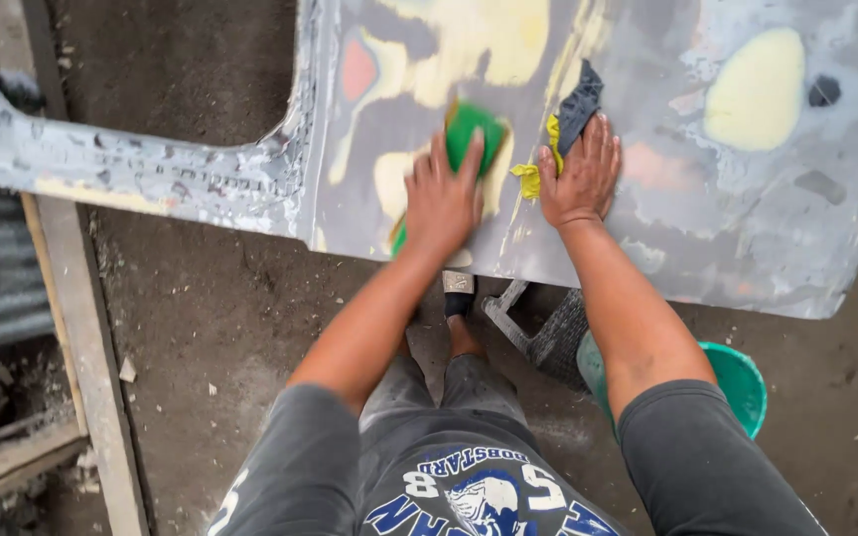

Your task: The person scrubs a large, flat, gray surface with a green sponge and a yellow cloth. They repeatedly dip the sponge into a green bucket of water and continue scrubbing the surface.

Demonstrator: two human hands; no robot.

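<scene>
A grey car body panel [747,228], patched with yellow filler and pink primer spots, lies flat across the upper part of the head view, and everything else sits in relation to it.

The left hand [442,199] rests palm down on the panel near its middle, fingers spread and extended, pressing a green sanding pad [474,134] flat against the surface. The pad shows beyond the fingertips and again as a small green edge under the heel of the hand, so the hand covers most of it. This is a flat, open-palmed press, not a curled grasp.

The right hand [580,174] lies just beside the left, further along the panel, also palm down with the fingers straight and close together. Under its fingertips is a dark grey cloth [578,104] with a yellow rag [538,169] bunched at the thumb side; the hand pins both to the panel rather than closing around them.

The panel's cut-out window opening [161,69] is at its left end, showing dirt floor through it. Below the panel's near edge, between the person's forearms, a foot in a sandal [459,298] stands on the ground. A green bucket [737,382] sits on the floor under the panel's near edge, beside the right forearm, next to a metal stand [543,333]. Wooden planks [81,328] lie on the ground left of the panel.
</scene>
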